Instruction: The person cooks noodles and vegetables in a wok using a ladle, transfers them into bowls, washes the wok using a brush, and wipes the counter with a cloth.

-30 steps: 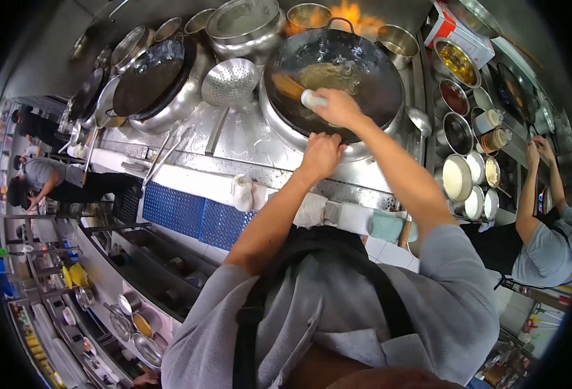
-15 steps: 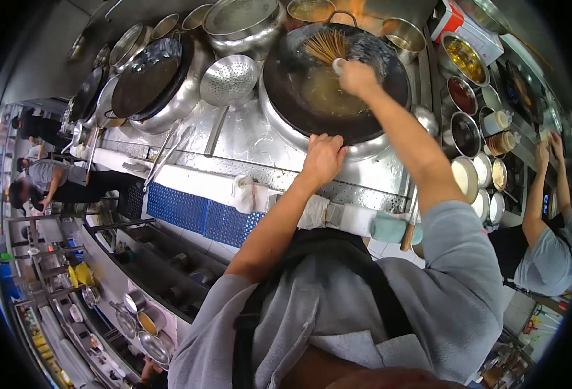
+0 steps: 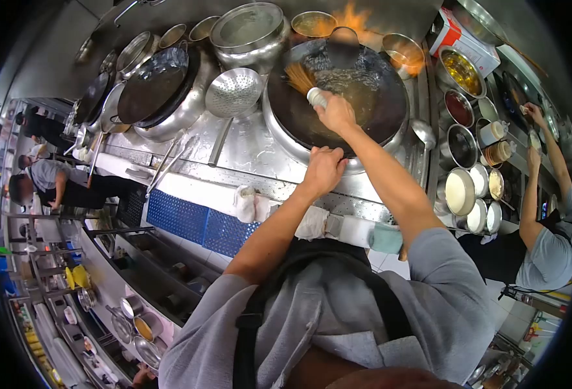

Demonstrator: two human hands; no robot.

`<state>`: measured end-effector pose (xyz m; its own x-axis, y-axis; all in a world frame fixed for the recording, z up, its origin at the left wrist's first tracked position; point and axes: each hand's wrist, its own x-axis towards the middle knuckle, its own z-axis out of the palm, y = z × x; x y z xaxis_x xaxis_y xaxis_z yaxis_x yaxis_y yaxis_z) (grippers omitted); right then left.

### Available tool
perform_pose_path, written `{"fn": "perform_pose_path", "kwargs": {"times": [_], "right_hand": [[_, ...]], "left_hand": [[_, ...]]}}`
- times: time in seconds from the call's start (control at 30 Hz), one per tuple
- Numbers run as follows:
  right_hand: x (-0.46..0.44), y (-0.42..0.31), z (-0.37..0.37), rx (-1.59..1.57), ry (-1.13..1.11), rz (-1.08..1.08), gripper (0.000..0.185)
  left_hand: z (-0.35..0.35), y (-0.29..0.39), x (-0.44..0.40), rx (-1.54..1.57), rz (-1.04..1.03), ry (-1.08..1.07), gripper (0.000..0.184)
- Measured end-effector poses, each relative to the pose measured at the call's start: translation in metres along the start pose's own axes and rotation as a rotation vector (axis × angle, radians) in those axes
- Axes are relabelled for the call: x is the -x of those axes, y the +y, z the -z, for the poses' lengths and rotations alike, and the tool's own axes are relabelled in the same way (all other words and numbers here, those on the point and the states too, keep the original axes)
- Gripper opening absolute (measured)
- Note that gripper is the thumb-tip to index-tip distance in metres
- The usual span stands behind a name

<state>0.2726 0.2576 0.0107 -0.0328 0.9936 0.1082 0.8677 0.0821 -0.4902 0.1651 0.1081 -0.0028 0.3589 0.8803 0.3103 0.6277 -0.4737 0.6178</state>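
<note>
A large dark wok (image 3: 380,110) with cloudy liquid in its bottom sits over the burner ring of a steel range. My right hand (image 3: 335,114) is closed around the white-wrapped handle of a bamboo wok brush (image 3: 301,78). Its splayed bristles are at the wok's left inner wall. At the near rim, my left hand (image 3: 325,170) grips the wok with curled fingers; the exact hold under them is hidden. To the left, a perforated strainer (image 3: 234,93) lies on the steel top, while a ladle (image 3: 423,133) rests at the right.
Flames (image 3: 351,21) rise behind the wok. Another dark wok (image 3: 153,87) and a lidded pot (image 3: 247,29) stand to the left. Sauce containers (image 3: 459,146) line the right side, where a co-worker's arms (image 3: 537,168) reach over another pan. More people (image 3: 49,178) stand far left.
My right hand has brought the brush left and nearer across the wok. Flames behind it have grown. My left hand stays at the rim, and the right-hand co-worker's hands have moved.
</note>
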Motion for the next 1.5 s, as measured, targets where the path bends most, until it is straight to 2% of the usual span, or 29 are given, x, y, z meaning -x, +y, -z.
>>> {"fn": "perform_pose_path", "kwargs": {"times": [0.07,0.17,0.23,0.33,0.4,0.47,0.5,0.57,0.67,0.7,0.73,0.8,0.87,0.97,1.03,1.1,1.17,1.23,1.3,1.37,1.5], "right_hand": [[-0.005,-0.005,0.002,0.021,-0.023,0.041,0.044],[-0.043,-0.014,-0.007,0.013,0.138,-0.042,0.037],[-0.029,-0.028,-0.013,-0.095,0.143,0.063,0.034],[0.029,-0.026,0.029,-0.141,-0.120,0.163,0.041],[0.062,0.008,0.065,-0.118,-0.287,0.300,0.048],[0.094,0.032,0.126,0.012,-0.400,0.331,0.050],[0.108,0.028,0.165,0.192,-0.447,0.245,0.049],[0.105,0.053,0.193,0.453,-0.418,0.101,0.053],[0.044,0.106,0.177,0.554,-0.154,0.101,0.043],[0.011,0.112,0.156,0.500,-0.053,0.161,0.040],[-0.025,0.112,0.129,0.492,-0.049,0.218,0.035],[-0.062,0.067,0.080,0.361,0.006,0.121,0.030],[-0.043,0.048,0.049,0.249,0.020,0.090,0.039],[0.000,0.072,0.066,0.230,-0.079,0.218,0.045],[0.016,0.070,0.105,0.391,-0.182,0.132,0.055],[-0.011,0.101,0.106,0.493,-0.076,0.102,0.056],[-0.047,0.078,0.094,0.347,-0.052,0.049,0.043],[-0.051,0.038,0.064,0.212,-0.085,0.094,0.043],[-0.038,0.033,0.028,-0.020,-0.052,0.167,0.045],[-0.010,0.019,0.033,-0.028,-0.180,0.257,0.049],[0.075,0.026,0.112,-0.052,-0.448,0.361,0.049]], "left_hand": [[-0.001,-0.005,-0.004,-0.012,-0.005,0.020,0.019],[-0.002,-0.002,-0.002,-0.009,0.003,0.008,0.018],[0.001,0.001,-0.001,-0.003,0.010,-0.007,0.017],[0.001,0.001,0.003,-0.002,-0.003,0.002,0.016],[-0.004,-0.003,0.004,-0.021,-0.049,0.075,0.017],[0.001,0.002,0.003,0.007,-0.023,0.048,0.018],[0.003,0.004,0.003,0.016,-0.008,0.030,0.018],[0.000,0.002,0.002,-0.004,-0.017,0.045,0.018],[-0.002,0.000,0.002,0.007,-0.033,0.058,0.019],[0.000,-0.001,-0.001,-0.001,-0.040,0.056,0.019],[0.001,-0.001,-0.001,-0.006,-0.044,0.054,0.019],[-0.001,0.001,0.001,-0.012,-0.031,0.045,0.020],[0.002,0.002,0.001,-0.029,-0.020,0.035,0.020],[0.003,0.005,0.002,-0.002,-0.020,0.033,0.020],[0.001,0.001,0.001,0.000,-0.015,0.027,0.020],[0.003,0.000,-0.002,0.005,-0.013,0.013,0.019],[0.005,0.003,-0.002,0.017,-0.008,0.008,0.018],[0.004,0.000,-0.003,0.017,-0.037,0.040,0.016],[0.003,-0.002,0.004,0.038,-0.052,0.031,0.011],[0.010,0.004,0.015,0.049,-0.151,0.223,0.011],[0.059,0.011,0.077,0.152,-0.038,0.359,0.018]]}}
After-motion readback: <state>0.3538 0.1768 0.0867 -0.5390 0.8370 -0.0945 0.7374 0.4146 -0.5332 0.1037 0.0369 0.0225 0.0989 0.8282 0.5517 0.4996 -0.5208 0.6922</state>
